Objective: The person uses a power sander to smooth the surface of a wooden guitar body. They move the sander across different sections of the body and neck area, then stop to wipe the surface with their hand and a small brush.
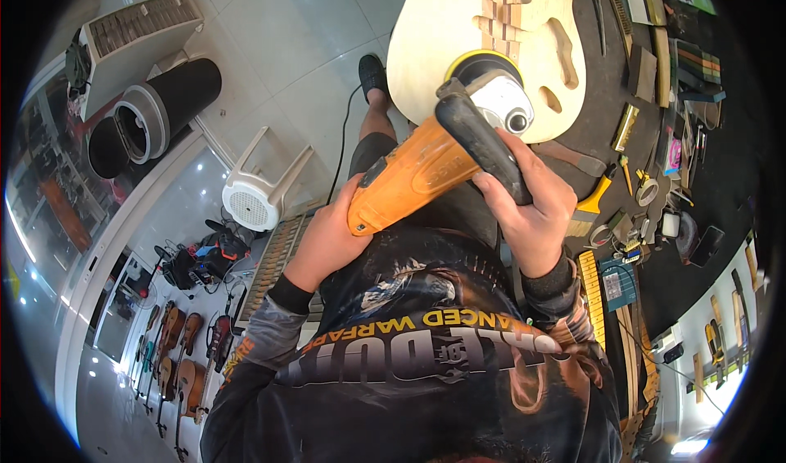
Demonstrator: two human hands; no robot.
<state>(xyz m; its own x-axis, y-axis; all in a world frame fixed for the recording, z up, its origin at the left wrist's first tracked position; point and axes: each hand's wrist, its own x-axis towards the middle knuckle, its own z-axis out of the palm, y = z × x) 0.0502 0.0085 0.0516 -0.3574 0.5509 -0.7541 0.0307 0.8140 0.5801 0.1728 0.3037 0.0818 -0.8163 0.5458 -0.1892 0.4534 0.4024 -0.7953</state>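
Note:
Both hands hold an orange power polisher with a grey metal head and a black side handle. My left hand is wrapped round the rear end of its orange body. At the front, my right hand grips the black handle, thumb and fingers around it. The round pad with a yellow rim sits at the lower edge of a pale wooden guitar body; whether it touches the wood I cannot tell. Dark and light stripes run down the middle of the body, which has several routed cavities.
The guitar body lies on a dark workbench. A yellow-handled brush, scissors, tape rolls and wooden blocks crowd its right side. On the left stand a white plastic stool, a black bin and several guitars. A black cable crosses the floor.

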